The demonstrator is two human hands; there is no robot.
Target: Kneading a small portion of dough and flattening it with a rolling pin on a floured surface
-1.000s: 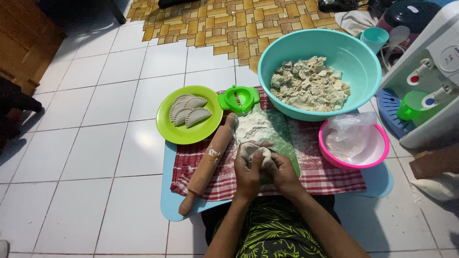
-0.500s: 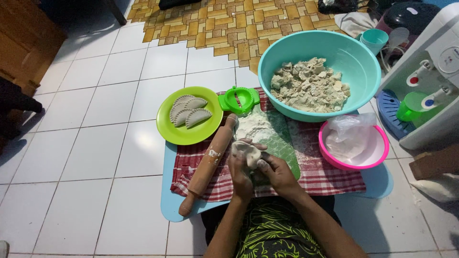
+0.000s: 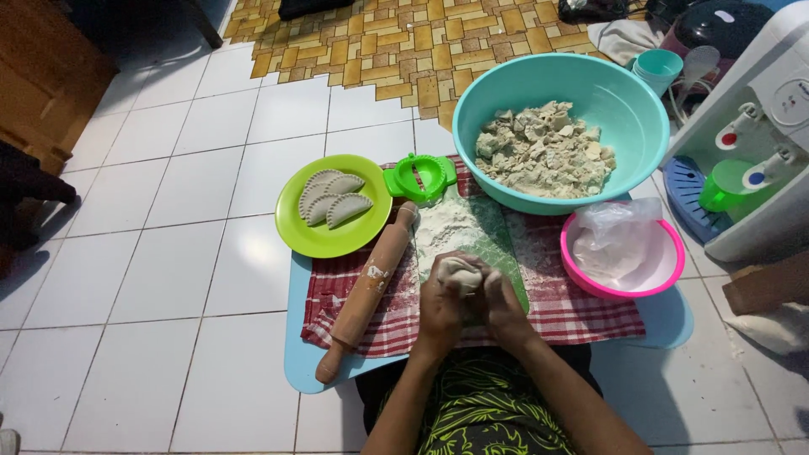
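Both hands (image 3: 468, 299) together, clamped on dough lump (image 3: 460, 271); rolling pin (image 3: 368, 291) just left.

- Left of the hands (image 3: 468, 305), the wooden rolling pin (image 3: 368, 291) lies slantwise across the checked cloth (image 3: 581, 307), barring that side.
- Ahead, the floured green board (image 3: 472, 232) is bare up to the teal bowl (image 3: 624, 109).
- The green plate (image 3: 333, 240) fills the cloth's far left corner; the dumpling press (image 3: 421, 177) sits beside it.
- The pink bowl (image 3: 666, 282) blocks the right edge.
- The cloth's near right corner lies open.

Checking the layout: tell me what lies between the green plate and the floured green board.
In the head view, the wooden rolling pin lies slanted on the checked cloth between the green plate and the floured green board.
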